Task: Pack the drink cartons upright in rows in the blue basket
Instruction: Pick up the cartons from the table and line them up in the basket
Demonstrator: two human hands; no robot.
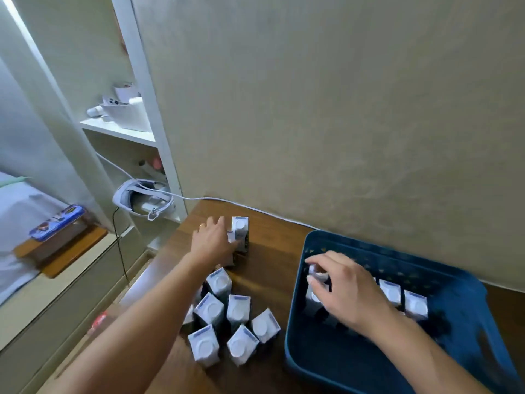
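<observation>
The wall (341, 109) fills the view beyond both hands. The wooden table (270, 251) runs under them, its far edge meeting the wall. The blue basket (301, 322) sits on the table under the right hand (346, 294), its long wall between the two hands.

The shelf unit (147, 132) stands beyond and to the left of the left hand (213, 243), with a white headset (142, 200) on its lower shelf and a white cable (227, 201) trailing from there along the table's far edge.

A cluster of cartons (227, 317) stands upright on the table, nearer the person than the left hand and beside the left forearm, packed close together and just left of the basket. Two more cartons (403, 300) stand upright side by side inside the basket, just right of the right hand.

The right hand reaches into the basket's far left part, thumb and fingers curled round the top of a carton (314, 297) that stands upright there; its lower part is dark and blurred, so whether it touches the basket floor is unclear.

The left hand stretches to the table's far corner, fingers curled over a small carton (231, 236), partly hidden by the hand. A far carton (241, 230) stands upright just right of those fingers, touching or nearly touching the one under the hand.

A ring (201, 225) shows on one left finger.
</observation>
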